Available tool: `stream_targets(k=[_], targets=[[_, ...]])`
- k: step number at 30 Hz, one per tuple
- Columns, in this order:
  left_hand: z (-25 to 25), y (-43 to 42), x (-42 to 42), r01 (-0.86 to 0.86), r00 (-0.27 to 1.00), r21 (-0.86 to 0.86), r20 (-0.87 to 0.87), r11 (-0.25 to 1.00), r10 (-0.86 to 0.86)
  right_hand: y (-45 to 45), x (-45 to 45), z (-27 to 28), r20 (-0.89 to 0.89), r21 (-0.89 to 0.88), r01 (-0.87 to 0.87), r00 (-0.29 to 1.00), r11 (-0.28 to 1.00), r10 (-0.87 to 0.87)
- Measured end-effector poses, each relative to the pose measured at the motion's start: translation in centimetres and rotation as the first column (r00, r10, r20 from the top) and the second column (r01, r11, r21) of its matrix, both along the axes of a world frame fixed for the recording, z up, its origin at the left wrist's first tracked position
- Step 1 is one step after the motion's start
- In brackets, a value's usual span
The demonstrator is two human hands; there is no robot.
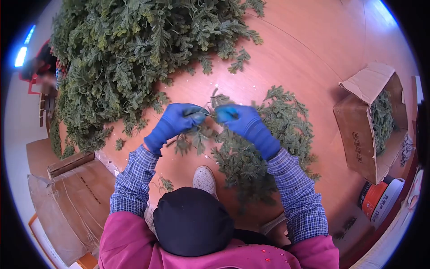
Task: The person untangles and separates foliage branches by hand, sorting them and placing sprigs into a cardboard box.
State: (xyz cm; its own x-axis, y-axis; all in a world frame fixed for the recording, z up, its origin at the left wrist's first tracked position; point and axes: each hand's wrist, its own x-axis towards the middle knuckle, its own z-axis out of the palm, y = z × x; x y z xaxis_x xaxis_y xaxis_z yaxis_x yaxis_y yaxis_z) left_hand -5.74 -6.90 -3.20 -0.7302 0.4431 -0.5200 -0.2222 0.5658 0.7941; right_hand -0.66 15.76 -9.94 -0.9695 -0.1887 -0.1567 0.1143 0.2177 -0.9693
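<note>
My left hand (177, 121), in a blue glove, is closed in a pinch on a thin stem of an artificial fir branch (220, 100). Close beside it, my right hand (242, 120), gloved the same way and slightly blurred, pinches at the same stem. A narrow gap with a bit of thin stem separates the fingertips; the exact grip is partly hidden by the gloves. Green sprigs (199, 139) show just below my left hand. Under and beyond my right forearm lies a loose heap of fir branches (286, 121).
A large mound of artificial fir branches (130, 58) fills the upper left. On the right stands an open cardboard box (354, 134) with greenery inside, near an orange and white bucket (380, 199). Another cardboard box (80, 193) lies at left. Another person (42, 71) is at the far left.
</note>
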Motion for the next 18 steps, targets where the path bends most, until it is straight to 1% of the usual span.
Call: stream_targets(k=[1, 2, 3, 4, 5, 6, 7, 8, 9, 10, 11, 12, 13, 14, 15, 16, 17, 18], targets=[[1.2, -0.4, -0.4, -0.015, 0.997, 0.068, 0.071, 0.998, 0.01, 1.1, -0.5, 0.5, 0.072, -0.022, 0.013, 0.997, 1.0, -0.011], [2.6, -0.7, -0.6, -0.008, 0.998, 0.064, 0.061, 0.998, 0.004, 2.2, -0.5, 0.7, 0.063, -0.026, 0.018, 0.998, 0.999, -0.017], [4.3, -0.8, -0.9, -0.009, 0.999, 0.082, 0.045, 0.997, 0.005, 3.3, -0.7, 0.9, 0.01, 0.14, 0.032, 0.999, 0.99, -0.034], [5.7, -1.0, -1.1, -0.013, 0.999, 0.097, 0.031, 0.995, 0.01, 4.2, -0.8, 0.9, -0.042, 0.299, 0.052, 0.998, 0.953, -0.041], [6.7, -1.3, -1.1, -0.026, 0.999, 0.142, 0.022, 0.99, 0.023, 4.9, -0.4, 0.9, -0.053, 0.29, 0.054, 0.998, 0.955, -0.04], [7.2, -1.7, -1.2, -0.027, 1.0, 0.134, 0.013, 0.991, 0.025, 5.5, 0.6, 0.8, -0.149, 0.602, -0.024, 0.979, 0.798, 0.142], [7.6, -2.1, -1.4, -0.057, 0.998, 0.181, 0.02, 0.982, 0.054, 6.1, 1.3, 0.6, -0.178, 0.846, -0.031, 0.925, 0.532, 0.337], [7.9, -2.4, -1.6, -0.087, 0.996, 0.229, 0.031, 0.97, 0.082, 6.8, 2.0, -0.4, -0.189, 0.843, -0.023, 0.922, 0.538, 0.337], [8.0, -2.7, -1.7, -0.083, 0.997, 0.241, 0.012, 0.967, 0.083, 7.2, 2.8, -2.0, -0.136, 0.85, -0.091, 0.914, 0.519, 0.383], [8.3, -2.9, -1.9, -0.083, 0.996, 0.235, 0.009, 0.968, 0.084, 7.4, 3.1, -2.2, -0.08, 0.854, -0.16, 0.9, 0.496, 0.428], [8.6, -2.9, -2.1, -0.072, 0.997, 0.242, 0.008, 0.967, 0.072, 8.2, 2.9, -2.3, -0.147, 0.785, -0.136, 0.907, 0.604, 0.395], [8.8, -2.8, -2.2, -0.061, 0.998, 0.249, 0.01, 0.966, 0.061, 8.5, 2.3, -1.5, -0.147, 0.783, -0.136, 0.907, 0.607, 0.394], [9.4, -2.5, -2.2, -0.052, 0.998, 0.255, -0.005, 0.965, 0.055, 8.8, 1.4, -0.8, -0.177, 0.585, -0.105, 0.951, 0.804, 0.253], [9.5, -2.4, -2.3, -0.047, 0.999, 0.253, -0.003, 0.966, 0.05, 9.2, 0.6, -0.2, -0.165, 0.346, -0.04, 0.981, 0.937, 0.103], [9.5, -2.4, -2.5, -0.039, 0.999, 0.278, 0.014, 0.96, 0.036, 9.2, -0.2, 0.4, -0.402, 0.36, 0.122, 0.915, 0.925, 0.036], [9.6, -2.3, -2.6, -0.03, 0.999, 0.303, 0.03, 0.953, 0.022, 9.1, -0.8, 1.6, -0.402, 0.361, 0.13, 0.915, 0.924, 0.029], [9.3, -2.2, -2.7, -0.044, 0.999, 0.319, 0.033, 0.947, 0.035, 9.0, -1.2, 3.3, -0.257, 0.167, 0.11, 0.964, 0.98, -0.065], [9.3, -2.0, -2.8, -0.037, 0.999, 0.319, 0.033, 0.947, 0.028, 9.0, -1.7, 4.8, -0.091, -0.036, 0.121, 0.988, 0.992, -0.124]])
